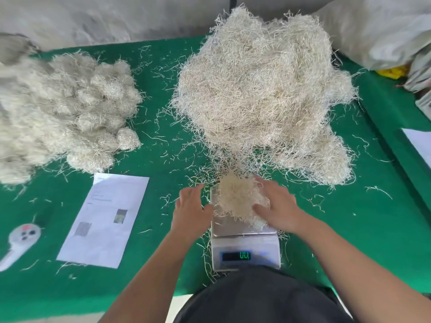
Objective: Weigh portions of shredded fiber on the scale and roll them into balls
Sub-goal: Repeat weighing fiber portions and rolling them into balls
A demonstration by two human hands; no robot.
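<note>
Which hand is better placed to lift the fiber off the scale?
Probably the right hand: its fingers already lie on the fiber portion on the scale. The left hand is spread beside the pan's edge, not on the fiber.

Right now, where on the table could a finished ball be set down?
Freest: the green strip between the rolled balls and the loose fiber heap, only stray strands. Crowded: around the scale, where both hands work.
</note>
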